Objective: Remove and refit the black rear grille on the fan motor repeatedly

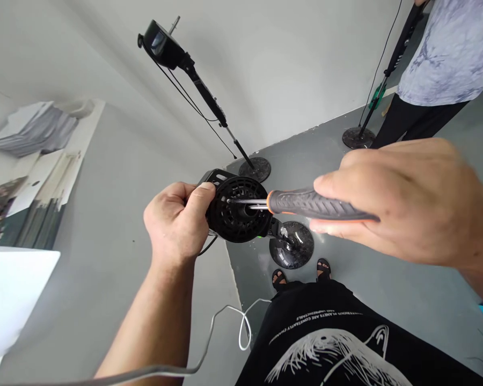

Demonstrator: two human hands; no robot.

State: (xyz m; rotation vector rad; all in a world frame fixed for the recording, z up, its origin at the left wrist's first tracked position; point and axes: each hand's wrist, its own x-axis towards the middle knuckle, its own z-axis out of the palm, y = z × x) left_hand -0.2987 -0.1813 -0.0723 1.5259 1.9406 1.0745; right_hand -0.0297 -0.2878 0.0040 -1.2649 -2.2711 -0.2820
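Observation:
My left hand (179, 217) is closed round the edge of a black fan motor housing (241, 225), its thumb pressed on the side of the round, slotted face. A metal shaft sticks out from the middle of that face. In my right hand (402, 198) is a screwdriver (306, 205) with a grey and orange handle. Its blade lies across the slotted face, with the tip at a spot left of the centre. The housing sits on a stand whose round, dark marbled base (292, 245) rests on the floor near my feet.
Another fan stand (205, 88) with a bare motor head leans by the wall, trailing cables. At the upper right a person (446, 59) stands beside a further stand base (358, 138). Stacked papers (36, 126) lie on a shelf at left. A white cable (209, 343) crosses below.

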